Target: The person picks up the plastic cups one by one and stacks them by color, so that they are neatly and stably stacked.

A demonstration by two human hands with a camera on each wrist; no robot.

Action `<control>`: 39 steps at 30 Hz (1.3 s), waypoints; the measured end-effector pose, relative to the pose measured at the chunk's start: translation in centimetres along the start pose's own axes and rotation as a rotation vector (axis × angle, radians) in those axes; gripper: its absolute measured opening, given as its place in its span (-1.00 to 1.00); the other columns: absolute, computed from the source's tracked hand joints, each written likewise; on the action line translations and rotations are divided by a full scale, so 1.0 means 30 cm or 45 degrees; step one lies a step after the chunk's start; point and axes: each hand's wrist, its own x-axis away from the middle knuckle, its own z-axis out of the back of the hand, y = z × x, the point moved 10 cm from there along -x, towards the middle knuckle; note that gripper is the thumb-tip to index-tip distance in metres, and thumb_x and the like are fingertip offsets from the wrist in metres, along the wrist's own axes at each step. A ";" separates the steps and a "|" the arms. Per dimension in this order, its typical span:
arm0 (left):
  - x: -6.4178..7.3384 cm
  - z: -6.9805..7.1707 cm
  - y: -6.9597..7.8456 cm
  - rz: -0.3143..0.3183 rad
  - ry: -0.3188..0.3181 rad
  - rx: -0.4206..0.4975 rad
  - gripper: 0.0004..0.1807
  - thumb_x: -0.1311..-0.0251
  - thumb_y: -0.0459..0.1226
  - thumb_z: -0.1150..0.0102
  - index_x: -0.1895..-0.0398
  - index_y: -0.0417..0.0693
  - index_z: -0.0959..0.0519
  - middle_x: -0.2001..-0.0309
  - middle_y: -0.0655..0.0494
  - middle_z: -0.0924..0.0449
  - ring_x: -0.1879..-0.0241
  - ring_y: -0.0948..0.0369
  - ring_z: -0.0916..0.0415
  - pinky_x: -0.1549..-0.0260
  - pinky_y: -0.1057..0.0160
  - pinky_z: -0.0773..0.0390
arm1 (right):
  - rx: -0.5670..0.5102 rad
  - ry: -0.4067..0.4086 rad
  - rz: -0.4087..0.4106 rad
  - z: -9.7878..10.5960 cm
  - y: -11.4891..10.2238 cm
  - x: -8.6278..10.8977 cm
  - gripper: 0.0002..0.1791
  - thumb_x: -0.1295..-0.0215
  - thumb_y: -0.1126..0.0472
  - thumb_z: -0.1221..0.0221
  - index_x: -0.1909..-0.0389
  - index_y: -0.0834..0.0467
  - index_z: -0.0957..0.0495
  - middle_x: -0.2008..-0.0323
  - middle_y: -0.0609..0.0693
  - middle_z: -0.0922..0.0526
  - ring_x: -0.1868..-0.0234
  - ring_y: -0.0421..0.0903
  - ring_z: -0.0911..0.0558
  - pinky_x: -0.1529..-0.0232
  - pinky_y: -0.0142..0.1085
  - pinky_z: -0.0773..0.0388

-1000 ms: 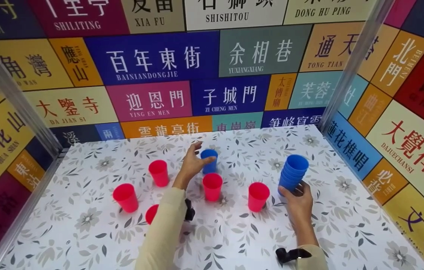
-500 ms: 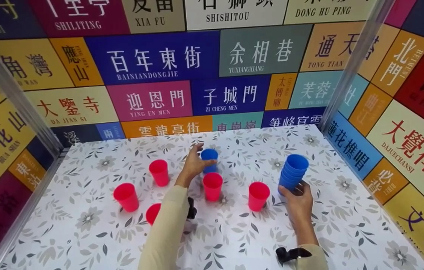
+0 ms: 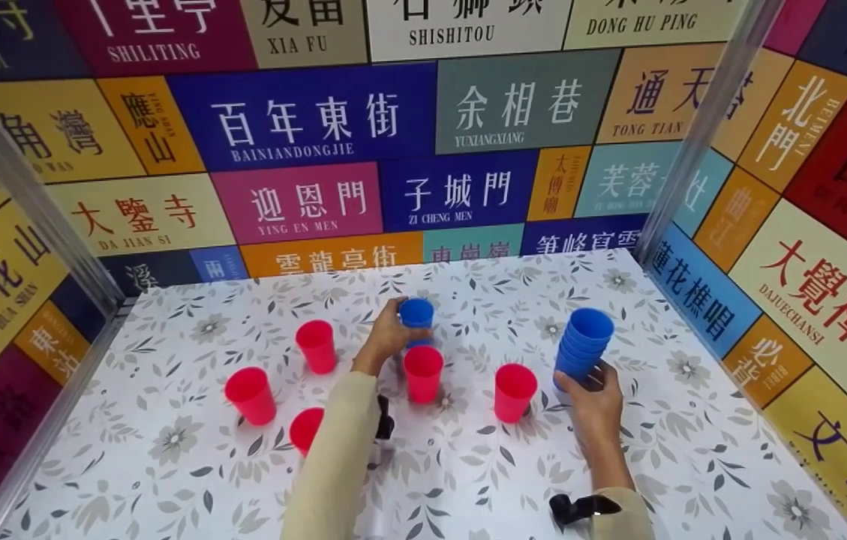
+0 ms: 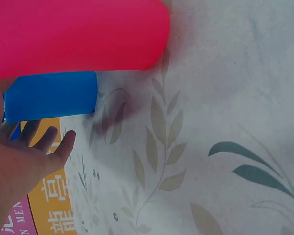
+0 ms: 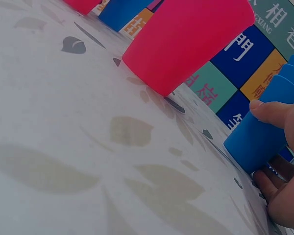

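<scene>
With the middle red cup (image 3: 424, 375) as the clock's centre in the head view, the single blue cup (image 3: 416, 312) stands at twelve, the blue stack (image 3: 583, 351) between two and three, and another red cup (image 3: 515, 394) towards four, all on the patterned bench (image 3: 461, 472).

The left hand (image 3: 387, 330) has its thumb across the blue cup's near side and its fingers bent round the far side; how firmly it presses, I cannot tell. The right hand (image 3: 597, 396) grips the stack low down, thumb on its nine o'clock side.

The cups look like thin plastic: probably light, fairly stiff, a little slick, unlikely to break. The side wall below the rim seems the best hold.

The blue cup points mouth up, long axis upright, narrowing towards its base; the stack stands likewise.
</scene>
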 end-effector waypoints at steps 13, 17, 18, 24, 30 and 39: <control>0.001 0.000 -0.021 0.089 -0.004 0.049 -0.16 -0.16 -0.22 -0.43 -0.45 -0.13 -0.19 -0.38 -0.17 -0.37 -0.39 -0.09 -0.33 -0.44 -0.06 -0.32 | 0.023 -0.008 -0.006 -0.013 -0.005 -0.001 -0.03 -0.20 0.01 -0.41 -0.53 0.10 -0.10 -0.45 0.24 -0.34 -0.44 0.18 -0.38 -0.48 0.02 -0.28; 0.002 -0.006 0.011 0.036 0.002 0.019 -0.17 -0.17 -0.20 -0.42 -0.44 -0.15 -0.20 -0.38 -0.19 -0.38 -0.38 -0.11 -0.34 -0.42 -0.08 -0.34 | 0.000 -0.005 -0.002 -0.010 -0.004 0.001 -0.03 -0.19 0.03 -0.41 -0.52 0.10 -0.11 -0.44 0.23 -0.34 -0.43 0.17 -0.39 -0.46 0.01 -0.31; 0.003 -0.006 0.024 0.008 0.006 0.004 -0.17 -0.17 -0.20 -0.41 -0.44 -0.17 -0.21 -0.37 -0.19 -0.39 -0.38 -0.11 -0.35 -0.41 -0.08 -0.35 | -0.014 -0.006 0.002 -0.011 -0.004 0.001 -0.04 -0.19 0.04 -0.41 -0.52 0.11 -0.11 -0.44 0.24 -0.35 -0.42 0.16 -0.39 -0.45 -0.01 -0.34; 0.017 0.000 0.107 -0.129 0.016 -0.035 -0.18 -0.14 -0.18 -0.44 -0.42 -0.21 -0.26 -0.34 -0.21 -0.43 -0.30 -0.12 -0.43 -0.28 -0.06 -0.51 | -0.052 0.009 0.031 -0.010 -0.005 -0.003 -0.08 -0.17 0.10 -0.43 -0.48 0.15 -0.17 -0.40 0.25 -0.39 -0.36 0.11 -0.44 -0.28 -0.20 -0.43; 0.031 -0.004 0.168 -0.155 -0.010 -0.001 -0.17 -0.11 -0.17 -0.47 -0.41 -0.15 -0.28 -0.35 -0.20 -0.42 -0.32 -0.13 -0.41 -0.31 -0.09 -0.47 | -0.045 0.002 0.010 -0.008 0.000 -0.004 -0.03 -0.18 0.05 -0.42 -0.52 0.13 -0.11 -0.43 0.25 -0.35 -0.41 0.15 -0.40 -0.44 -0.02 -0.35; 0.066 -0.034 0.278 -0.301 -0.042 0.046 -0.21 -0.12 -0.17 -0.45 -0.39 -0.17 -0.31 -0.30 -0.19 -0.48 -0.29 -0.11 -0.45 -0.30 -0.10 -0.48 | -0.030 0.019 0.018 -0.002 -0.002 -0.005 -0.05 -0.16 0.07 -0.44 -0.50 0.14 -0.15 -0.40 0.26 -0.38 -0.39 0.15 -0.43 -0.44 -0.02 -0.33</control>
